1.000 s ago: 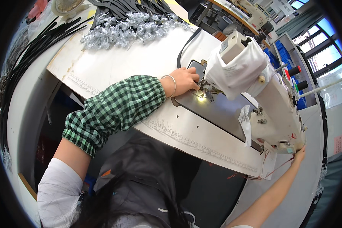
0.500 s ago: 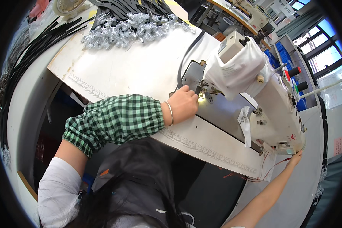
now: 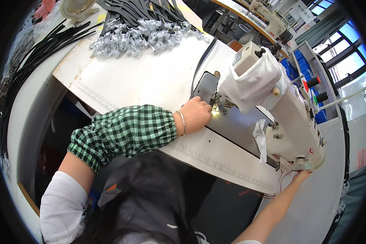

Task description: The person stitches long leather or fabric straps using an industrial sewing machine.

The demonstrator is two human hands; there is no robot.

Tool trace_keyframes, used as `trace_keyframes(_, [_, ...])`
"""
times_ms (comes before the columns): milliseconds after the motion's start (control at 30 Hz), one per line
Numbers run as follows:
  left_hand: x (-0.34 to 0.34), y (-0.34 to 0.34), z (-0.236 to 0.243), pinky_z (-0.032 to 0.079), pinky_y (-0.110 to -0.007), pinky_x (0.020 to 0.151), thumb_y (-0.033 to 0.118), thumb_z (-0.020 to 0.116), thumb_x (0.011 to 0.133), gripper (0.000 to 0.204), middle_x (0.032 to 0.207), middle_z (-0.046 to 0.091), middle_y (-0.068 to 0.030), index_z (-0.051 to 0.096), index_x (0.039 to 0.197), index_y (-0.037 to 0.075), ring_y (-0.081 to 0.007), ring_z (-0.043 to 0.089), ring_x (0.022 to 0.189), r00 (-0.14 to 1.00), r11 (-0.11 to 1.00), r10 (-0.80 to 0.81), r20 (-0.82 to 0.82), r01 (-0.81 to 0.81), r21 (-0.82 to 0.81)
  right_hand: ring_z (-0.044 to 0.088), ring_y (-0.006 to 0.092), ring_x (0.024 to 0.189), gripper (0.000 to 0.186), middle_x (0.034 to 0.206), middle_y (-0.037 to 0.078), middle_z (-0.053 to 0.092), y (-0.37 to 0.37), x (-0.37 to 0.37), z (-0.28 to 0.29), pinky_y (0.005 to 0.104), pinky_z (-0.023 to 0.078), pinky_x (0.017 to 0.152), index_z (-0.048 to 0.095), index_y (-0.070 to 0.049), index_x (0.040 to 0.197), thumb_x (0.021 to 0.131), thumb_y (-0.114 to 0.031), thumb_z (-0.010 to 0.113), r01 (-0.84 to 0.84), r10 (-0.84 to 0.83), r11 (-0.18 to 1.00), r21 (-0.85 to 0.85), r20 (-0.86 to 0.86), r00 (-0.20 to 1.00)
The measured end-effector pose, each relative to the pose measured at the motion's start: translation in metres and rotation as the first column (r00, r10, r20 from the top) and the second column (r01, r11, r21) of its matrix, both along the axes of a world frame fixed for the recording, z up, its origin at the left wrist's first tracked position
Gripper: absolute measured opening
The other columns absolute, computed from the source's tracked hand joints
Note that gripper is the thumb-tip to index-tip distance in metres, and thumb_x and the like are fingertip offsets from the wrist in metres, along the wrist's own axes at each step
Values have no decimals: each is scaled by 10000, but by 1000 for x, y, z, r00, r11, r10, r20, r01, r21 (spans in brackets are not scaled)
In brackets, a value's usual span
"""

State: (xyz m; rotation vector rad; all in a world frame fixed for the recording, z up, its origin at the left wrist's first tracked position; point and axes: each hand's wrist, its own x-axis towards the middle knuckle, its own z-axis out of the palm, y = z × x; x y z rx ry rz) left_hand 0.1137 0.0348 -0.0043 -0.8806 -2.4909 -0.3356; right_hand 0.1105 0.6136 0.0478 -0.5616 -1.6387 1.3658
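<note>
A white industrial sewing machine (image 3: 293, 112) stands at the right, its head draped with white cloth (image 3: 248, 87). My left hand (image 3: 196, 116) is closed beside the lit needle area, pinching the end of a black strap (image 3: 200, 63). That strap curves back over the tabletop; its tip under my fingers is hidden. A green-and-black checked sleeve cover (image 3: 128, 130) is on my left forearm. My right hand (image 3: 303, 175) reaches to the low right end of the machine, by the handwheel (image 3: 320, 158); its fingers are mostly hidden there.
Black straps with clear plastic-wrapped ends (image 3: 140, 38) lie heaped at the back of the white table (image 3: 126, 79). More black straps (image 3: 36, 53) hang at the left. Thread spools (image 3: 313, 82) stand behind the machine. Red cords (image 3: 281, 179) lie near my right wrist.
My right hand has shifted left and slightly down along the machine's end. My left hand stays by the needle on the strap. The whole view has tilted slightly.
</note>
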Motion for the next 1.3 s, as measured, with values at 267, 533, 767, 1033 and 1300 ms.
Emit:
trace_keyframes(267, [-4, -6, 1, 389, -289, 709, 132, 593, 676, 64, 693, 522, -20, 570, 681, 73, -175, 521, 720, 999, 998, 30, -22, -29, 50, 546, 211, 866, 415, 949, 88, 576, -104, 30, 33, 342, 428, 750, 556, 10, 1005, 928, -335, 339, 511, -508, 772, 378, -115, 854])
trace_keyframes(533, [21, -7, 14, 393, -304, 745, 130, 587, 676, 133, 735, 523, -45, 598, 763, 29, -193, 499, 745, 1000, 999, 8, -16, -7, 34, 337, 78, 576, 292, 717, -11, 460, -232, 77, 10, 232, 306, 534, 537, -29, 889, 946, -263, 373, -93, 62, 925, 367, 96, 993])
trace_keyframes(767, [72, -18, 21, 414, -281, 642, 123, 545, 673, 154, 721, 523, -31, 576, 778, 15, -170, 516, 696, 976, 971, -215, 31, 217, -99, 493, 108, 570, 154, 659, 42, 540, -337, 137, -26, 225, 384, 516, 534, -18, 763, 881, -109, 499, -558, 522, 536, 634, 270, 809])
trace_keyframes(1033, [120, -21, 16, 429, -268, 529, 154, 567, 662, 212, 707, 539, -45, 589, 801, -4, -157, 545, 598, 935, 935, -349, 64, 352, -50, 484, 63, 490, 293, 582, 36, 556, -420, 184, -74, 219, 369, 442, 605, 22, 891, 922, -232, 462, -921, 925, 300, -250, 312, 217])
trace_keyframes(1300, [156, -20, 28, 413, -278, 441, 127, 555, 669, 132, 651, 467, -49, 554, 703, -1, -155, 506, 476, 865, 873, -483, 138, 487, -1, 402, 29, 443, 325, 572, 10, 537, -431, 170, -73, 172, 298, 413, 597, 14, 866, 905, -294, 502, -742, 979, 205, -638, 120, 166])
